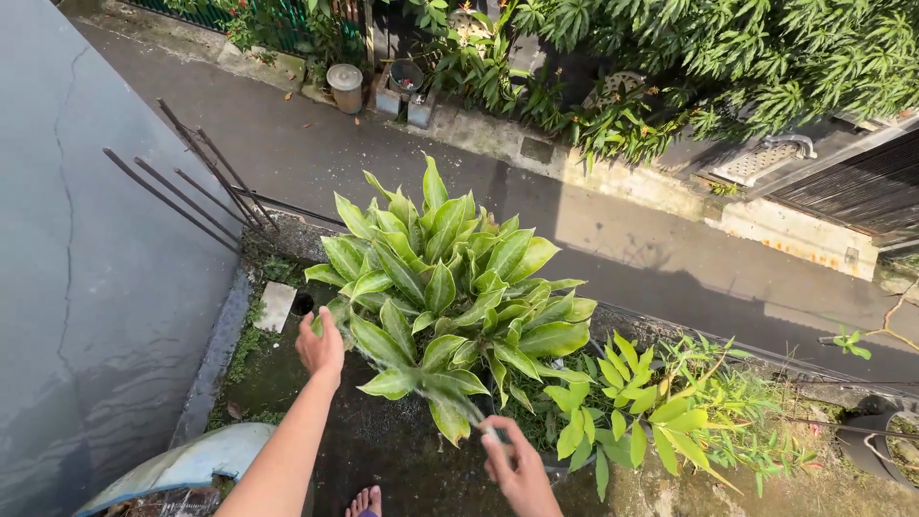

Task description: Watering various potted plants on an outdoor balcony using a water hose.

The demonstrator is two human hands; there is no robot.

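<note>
Left hand (321,347) open against the leafy plant (450,297) at centre; right hand (517,469), lower centre, pinching a leaf tip (458,414).

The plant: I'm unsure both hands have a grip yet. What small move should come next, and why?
Probably bring the left hand in under the leaves: it only touches the plant's outer leaves, fingers open, while the right hand sits low at the plant's near side. What it grips is hidden by leaves.
</note>
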